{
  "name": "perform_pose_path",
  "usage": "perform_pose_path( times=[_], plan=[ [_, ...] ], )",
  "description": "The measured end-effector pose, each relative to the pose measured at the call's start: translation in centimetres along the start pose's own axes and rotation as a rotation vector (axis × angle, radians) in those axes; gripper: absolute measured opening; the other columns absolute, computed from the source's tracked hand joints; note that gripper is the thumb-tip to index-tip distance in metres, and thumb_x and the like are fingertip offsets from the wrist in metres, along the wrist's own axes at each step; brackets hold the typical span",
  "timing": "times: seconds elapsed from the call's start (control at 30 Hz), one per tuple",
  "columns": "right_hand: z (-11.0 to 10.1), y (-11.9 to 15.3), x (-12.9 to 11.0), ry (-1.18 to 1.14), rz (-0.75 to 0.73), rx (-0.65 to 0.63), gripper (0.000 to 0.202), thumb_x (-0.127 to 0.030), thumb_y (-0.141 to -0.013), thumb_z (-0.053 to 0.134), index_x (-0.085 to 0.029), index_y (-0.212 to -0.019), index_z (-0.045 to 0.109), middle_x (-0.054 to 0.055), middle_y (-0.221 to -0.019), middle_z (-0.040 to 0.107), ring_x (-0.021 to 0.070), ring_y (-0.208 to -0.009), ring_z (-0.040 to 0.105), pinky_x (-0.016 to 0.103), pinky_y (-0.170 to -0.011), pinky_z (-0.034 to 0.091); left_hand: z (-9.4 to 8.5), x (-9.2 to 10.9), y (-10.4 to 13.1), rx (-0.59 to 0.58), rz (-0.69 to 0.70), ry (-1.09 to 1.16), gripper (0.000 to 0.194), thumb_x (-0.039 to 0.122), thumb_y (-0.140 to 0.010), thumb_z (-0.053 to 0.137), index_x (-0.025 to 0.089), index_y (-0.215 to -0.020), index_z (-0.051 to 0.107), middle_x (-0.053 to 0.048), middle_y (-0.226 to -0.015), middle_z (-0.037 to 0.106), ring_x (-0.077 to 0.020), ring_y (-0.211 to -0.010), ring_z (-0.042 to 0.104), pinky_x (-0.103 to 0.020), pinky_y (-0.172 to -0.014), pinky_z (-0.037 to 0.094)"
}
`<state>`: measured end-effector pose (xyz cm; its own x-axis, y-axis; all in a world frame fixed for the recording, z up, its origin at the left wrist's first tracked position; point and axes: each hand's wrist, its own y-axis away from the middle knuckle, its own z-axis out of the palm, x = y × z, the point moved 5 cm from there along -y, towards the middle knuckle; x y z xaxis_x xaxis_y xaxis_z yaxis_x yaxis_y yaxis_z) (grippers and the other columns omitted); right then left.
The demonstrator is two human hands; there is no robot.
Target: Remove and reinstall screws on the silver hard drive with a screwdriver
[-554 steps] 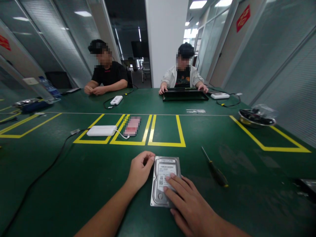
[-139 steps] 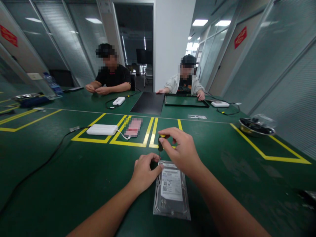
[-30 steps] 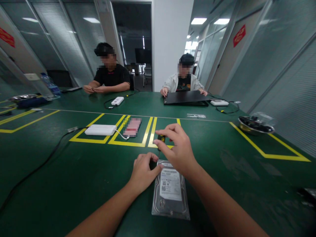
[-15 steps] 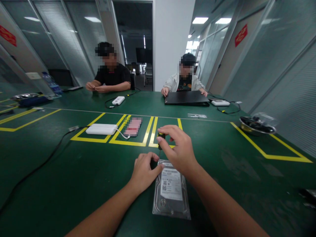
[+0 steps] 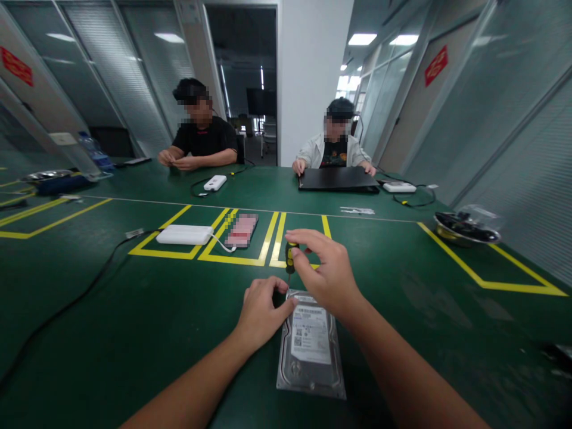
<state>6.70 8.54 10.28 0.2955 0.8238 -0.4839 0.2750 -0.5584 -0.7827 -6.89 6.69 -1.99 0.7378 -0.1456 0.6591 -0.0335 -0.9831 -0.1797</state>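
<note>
A silver hard drive point(image 5: 311, 336) with a white label lies flat on the green table, label side up. My left hand point(image 5: 263, 307) grips its far left corner, thumb on the top face and fingers curled at the edge. Above that same corner, my right hand point(image 5: 328, 268) pinches the black and yellow handle of a screwdriver point(image 5: 291, 257) between thumb and fingers. The screwdriver stands nearly upright, its thin shaft pointing down at the drive's far left corner. Its tip is too small to make out beside my left fingers.
Beyond my hands are a white power bank point(image 5: 185, 235) and a phone point(image 5: 242, 230), joined by a short cable. A metal bowl point(image 5: 467, 229) of dark items stands at right. Across the table sit two people, one holding a black panel point(image 5: 338, 178). A black cable point(image 5: 67, 310) runs along the left.
My right thumb and fingers have shifted on the screwdriver handle, so more of its yellow part shows. My left hand and the hard drive stay in place.
</note>
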Motion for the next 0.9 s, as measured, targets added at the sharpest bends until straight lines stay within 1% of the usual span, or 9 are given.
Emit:
perform_pose_path(
  times=[0.17,0.27,0.37,0.53,0.6,0.67,0.73,0.8,0.9],
  plan=[
    [0.09,0.05,0.20,0.031,0.039,0.006,0.010,-0.018,-0.086,0.064,-0.016,-0.095,0.069,0.004,-0.093,0.064,0.0147,-0.088,0.060,0.029,-0.078,0.050,0.02,0.03,-0.15,-0.006,-0.004,0.003,0.015,0.033,-0.081,0.067,0.022,-0.091,0.061,-0.001,-0.094,0.066,-0.0243,-0.095,0.056,-0.036,-0.084,0.039],
    [0.00,-0.03,0.07,0.032,0.036,0.022,0.016,-0.016,-0.088,0.058,-0.016,-0.099,0.070,0.006,-0.103,0.065,0.0161,-0.097,0.061,0.031,-0.084,0.050,0.00,0.11,-0.18,-0.008,-0.005,0.001,0.015,0.033,-0.081,0.067,0.022,-0.091,0.062,-0.001,-0.093,0.067,-0.0244,-0.095,0.056,-0.036,-0.084,0.039],
    [0.05,-0.09,-0.06,0.004,0.012,0.003,0.022,-0.010,-0.090,0.052,-0.017,-0.103,0.068,0.004,-0.107,0.067,0.0139,-0.101,0.062,0.029,-0.089,0.049,0.00,0.11,-0.17,-0.008,-0.006,-0.005,0.016,0.033,-0.081,0.067,0.022,-0.091,0.062,-0.001,-0.094,0.067,-0.0245,-0.096,0.056,-0.036,-0.085,0.039],
    [0.04,0.00,-0.01,0.038,0.040,-0.010,0.005,-0.018,-0.085,0.067,-0.016,-0.089,0.067,0.002,-0.090,0.065,0.0139,-0.085,0.060,0.028,-0.077,0.049,-0.07,0.11,-0.05,-0.004,0.002,-0.008,0.016,0.033,-0.082,0.067,0.022,-0.092,0.062,-0.001,-0.094,0.067,-0.0242,-0.095,0.056,-0.036,-0.084,0.039],
    [-0.09,0.01,-0.04,0.049,0.044,0.008,0.006,-0.019,-0.086,0.066,-0.017,-0.091,0.068,0.003,-0.095,0.065,0.0154,-0.091,0.060,0.029,-0.079,0.049,-0.09,0.12,0.01,-0.004,0.003,-0.010,0.016,0.034,-0.082,0.066,0.022,-0.092,0.062,-0.001,-0.094,0.067,-0.0243,-0.096,0.056,-0.036,-0.084,0.040],
    [-0.23,0.00,-0.10,0.035,0.029,0.032,0.011,-0.016,-0.088,0.060,-0.017,-0.095,0.068,0.004,-0.106,0.066,0.0159,-0.100,0.061,0.030,-0.084,0.049,-0.08,0.12,0.04,-0.006,-0.001,-0.012,0.017,0.034,-0.081,0.067,0.022,-0.092,0.062,-0.002,-0.094,0.067,-0.0246,-0.096,0.056,-0.036,-0.084,0.040],
    [-0.29,-0.02,-0.10,0.021,0.015,0.041,0.016,-0.012,-0.088,0.055,-0.017,-0.097,0.068,0.004,-0.108,0.067,0.0148,-0.102,0.062,0.029,-0.087,0.049,-0.06,0.10,0.03,-0.006,-0.005,-0.010,0.017,0.034,-0.081,0.067,0.022,-0.092,0.062,-0.002,-0.094,0.067,-0.0246,-0.096,0.056,-0.036,-0.084,0.040],
    [-0.26,-0.05,-0.02,0.024,0.017,0.032,0.014,-0.012,-0.087,0.057,-0.017,-0.096,0.067,0.002,-0.100,0.068,0.0137,-0.093,0.063,0.028,-0.083,0.050,-0.05,0.10,0.00,-0.005,-0.007,-0.010,0.017,0.034,-0.081,0.067,0.022,-0.091,0.062,-0.001,-0.094,0.067,-0.0246,-0.096,0.057,-0.036,-0.084,0.040],
    [-0.27,-0.06,0.16,0.063,0.045,0.028,0.007,-0.019,-0.085,0.066,-0.018,-0.092,0.068,0.002,-0.090,0.065,0.0145,-0.084,0.060,0.028,-0.075,0.049,-0.06,0.11,-0.04,-0.004,-0.006,-0.012,0.016,0.034,-0.081,0.067,0.022,-0.091,0.062,-0.001,-0.094,0.067,-0.0246,-0.096,0.056,-0.036,-0.083,0.040]
  ],
)
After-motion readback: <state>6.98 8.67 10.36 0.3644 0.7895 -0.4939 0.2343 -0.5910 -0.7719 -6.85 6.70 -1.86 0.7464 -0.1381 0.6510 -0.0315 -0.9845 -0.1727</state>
